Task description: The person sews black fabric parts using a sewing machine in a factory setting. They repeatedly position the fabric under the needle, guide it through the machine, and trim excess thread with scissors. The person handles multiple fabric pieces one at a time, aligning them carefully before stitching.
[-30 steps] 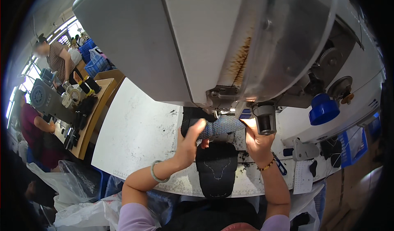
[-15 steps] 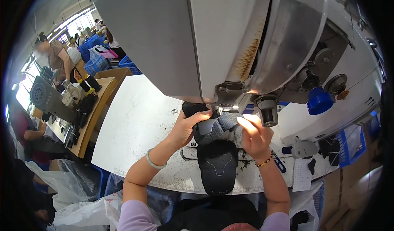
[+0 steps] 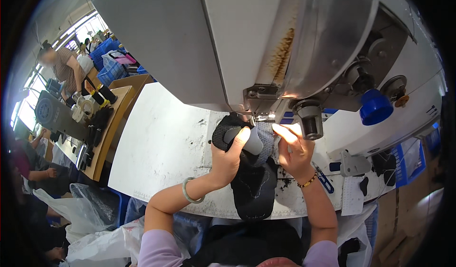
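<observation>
Your left hand (image 3: 226, 163) grips black fabric (image 3: 221, 133), right hand (image 3: 296, 154) at grey mesh (image 3: 267, 141), can't tell if pinched; feed flat, fingertips (image 3: 277, 129) clear of machine head (image 3: 247, 44).

Left hand (image 3: 225, 163): fingers mostly hidden behind the black-and-grey fabric piece (image 3: 267, 146)
Right hand (image 3: 297, 154): whether its fingertips pinch or only touch the piece is unclear
Sewing machine (image 3: 156, 39): top cut off by the upper edge, and it hides part of the white surface (image 3: 156, 143)
Paper sheet (image 3: 352, 201): marks too small to read
Lilac sleeves (image 3: 159, 248): cut off at the lower edge
</observation>
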Tool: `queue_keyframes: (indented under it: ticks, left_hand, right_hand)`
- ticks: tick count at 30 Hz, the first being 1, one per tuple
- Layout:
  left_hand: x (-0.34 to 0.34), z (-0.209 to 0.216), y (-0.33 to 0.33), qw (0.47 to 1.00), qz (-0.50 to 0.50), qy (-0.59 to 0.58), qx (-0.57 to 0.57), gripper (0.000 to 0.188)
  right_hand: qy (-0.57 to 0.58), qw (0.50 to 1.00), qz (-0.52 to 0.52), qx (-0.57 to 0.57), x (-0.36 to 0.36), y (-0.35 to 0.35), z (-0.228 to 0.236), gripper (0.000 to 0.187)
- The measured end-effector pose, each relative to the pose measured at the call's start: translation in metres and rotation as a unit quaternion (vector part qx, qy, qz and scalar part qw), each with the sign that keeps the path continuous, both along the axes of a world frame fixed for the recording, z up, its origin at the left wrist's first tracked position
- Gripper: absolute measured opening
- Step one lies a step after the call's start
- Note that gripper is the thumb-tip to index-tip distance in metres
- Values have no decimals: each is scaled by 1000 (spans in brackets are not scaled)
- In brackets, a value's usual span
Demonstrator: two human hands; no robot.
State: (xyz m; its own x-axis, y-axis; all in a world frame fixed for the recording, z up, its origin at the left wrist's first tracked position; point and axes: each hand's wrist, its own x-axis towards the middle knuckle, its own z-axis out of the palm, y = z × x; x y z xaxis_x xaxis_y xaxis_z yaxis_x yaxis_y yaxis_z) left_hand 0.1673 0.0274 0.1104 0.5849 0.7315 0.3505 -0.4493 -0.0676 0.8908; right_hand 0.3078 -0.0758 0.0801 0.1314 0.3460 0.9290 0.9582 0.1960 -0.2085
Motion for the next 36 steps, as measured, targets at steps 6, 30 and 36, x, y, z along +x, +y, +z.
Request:
queue_keyframes:
  ticks: [6, 30, 36]
  left_hand:
    - [2, 6, -11, 998, 50, 5, 35, 13]
    - [-25, -18, 35, 565, 358, 4, 743, 22]
    - [-25, 10, 31, 612, 189, 18, 768, 22]
  right_hand:
    - [-28, 999, 32, -4, -8, -3, -1, 33]
    - [-87, 991, 92, -51, -16, -6, 13, 40]
    - [-91, 996, 21, -10, -16, -9, 17, 26]
